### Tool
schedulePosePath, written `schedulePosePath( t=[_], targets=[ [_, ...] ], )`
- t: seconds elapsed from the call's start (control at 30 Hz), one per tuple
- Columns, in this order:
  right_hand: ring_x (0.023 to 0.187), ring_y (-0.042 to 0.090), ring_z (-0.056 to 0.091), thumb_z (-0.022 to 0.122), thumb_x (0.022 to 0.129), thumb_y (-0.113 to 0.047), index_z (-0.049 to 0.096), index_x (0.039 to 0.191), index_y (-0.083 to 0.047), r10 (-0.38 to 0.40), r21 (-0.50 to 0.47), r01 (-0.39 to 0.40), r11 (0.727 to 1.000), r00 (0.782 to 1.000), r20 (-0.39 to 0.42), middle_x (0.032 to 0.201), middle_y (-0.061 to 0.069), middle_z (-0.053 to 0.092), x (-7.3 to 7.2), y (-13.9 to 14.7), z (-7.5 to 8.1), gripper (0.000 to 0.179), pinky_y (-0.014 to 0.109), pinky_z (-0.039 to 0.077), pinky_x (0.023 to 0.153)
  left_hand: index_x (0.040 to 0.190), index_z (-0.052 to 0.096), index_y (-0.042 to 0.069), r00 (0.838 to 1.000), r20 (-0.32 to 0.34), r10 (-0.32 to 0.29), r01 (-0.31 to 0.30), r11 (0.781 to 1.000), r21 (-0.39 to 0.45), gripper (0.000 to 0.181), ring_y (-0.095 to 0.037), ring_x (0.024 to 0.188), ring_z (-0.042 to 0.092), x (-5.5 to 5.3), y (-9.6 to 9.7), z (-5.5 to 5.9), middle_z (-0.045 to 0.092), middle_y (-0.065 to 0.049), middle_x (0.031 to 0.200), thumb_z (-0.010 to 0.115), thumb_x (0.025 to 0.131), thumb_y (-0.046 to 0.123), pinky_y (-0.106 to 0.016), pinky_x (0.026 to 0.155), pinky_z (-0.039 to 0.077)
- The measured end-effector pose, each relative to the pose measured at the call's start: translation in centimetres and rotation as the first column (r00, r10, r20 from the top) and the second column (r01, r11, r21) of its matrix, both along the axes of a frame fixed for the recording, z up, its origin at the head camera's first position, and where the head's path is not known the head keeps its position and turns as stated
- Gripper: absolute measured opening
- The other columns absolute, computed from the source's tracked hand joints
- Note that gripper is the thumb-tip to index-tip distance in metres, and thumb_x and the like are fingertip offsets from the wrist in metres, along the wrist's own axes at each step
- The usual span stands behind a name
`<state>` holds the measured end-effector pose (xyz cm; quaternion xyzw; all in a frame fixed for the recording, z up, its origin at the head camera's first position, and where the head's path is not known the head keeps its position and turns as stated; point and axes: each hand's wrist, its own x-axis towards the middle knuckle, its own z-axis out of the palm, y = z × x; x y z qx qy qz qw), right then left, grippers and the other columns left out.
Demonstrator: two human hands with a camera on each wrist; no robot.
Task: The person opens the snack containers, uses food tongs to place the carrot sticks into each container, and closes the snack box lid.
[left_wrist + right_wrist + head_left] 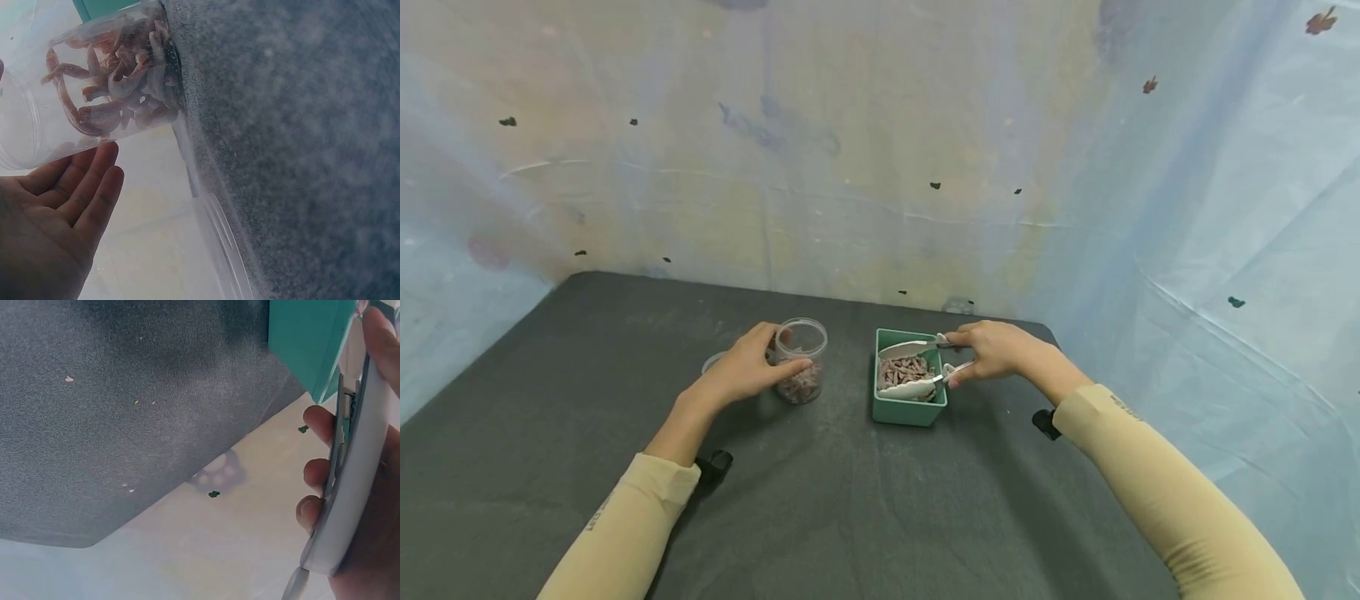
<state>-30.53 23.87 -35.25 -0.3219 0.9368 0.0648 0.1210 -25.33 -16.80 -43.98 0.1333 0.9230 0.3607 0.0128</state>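
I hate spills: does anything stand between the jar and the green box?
Nothing visible does; only table shows between the jar and the green box. A clear round thing, partly hidden by the left hand, is on the jar's other side.

I hold an upright clear jar of brown strips left of a strip-filled green box, my white tongs spread inside.

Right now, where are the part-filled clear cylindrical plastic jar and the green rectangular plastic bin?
Part-filled clear cylindrical plastic jar (100,90), left wrist view, side wall.
Green rectangular plastic bin (904,412), head view, outer near wall.
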Motion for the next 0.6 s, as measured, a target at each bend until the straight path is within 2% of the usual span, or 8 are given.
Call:
schedulePosePath(
  t=[0.3, 0.6],
  targets=[
    [0.123, 0.034, 0.063, 0.073, 0.092, -0.059, 0.057, 0.151, -0.012, 0.046, -0.006, -0.047, 0.999, 0.996, -0.077, 0.141, 0.013, 0.062, 0.8, -0.3, -0.2, 0.076, 0.055, 0.054, 0.095, 0.142, 0.048, 0.0, 1.0, 0.0, 0.002, -0.002, 1.0, 0.002, 0.082, -0.039, 0.121, 0.053, -0.1, -0.2, 0.0, 0.049, -0.021, 0.138, 0.064, 0.095, 0.066, -0.057, 0.092, 0.049],
    [0.13, 0.038, 0.059, 0.071, 0.092, -0.061, 0.06, 0.148, -0.015, 0.022, -0.02, -0.024, 1.0, 0.996, -0.09, 0.147, 0.016, 0.06, 1.3, 0.1, -0.5, 0.073, 0.057, 0.053, 0.096, 0.14, 0.049, 0.001, 1.0, 0.001, -0.005, 0.005, 1.0, 0.007, 0.079, -0.038, 0.12, 0.054, -0.2, -0.1, -0.1, 0.05, -0.021, 0.136, 0.065, 0.096, 0.064, -0.057, 0.092, 0.05]
  ],
)
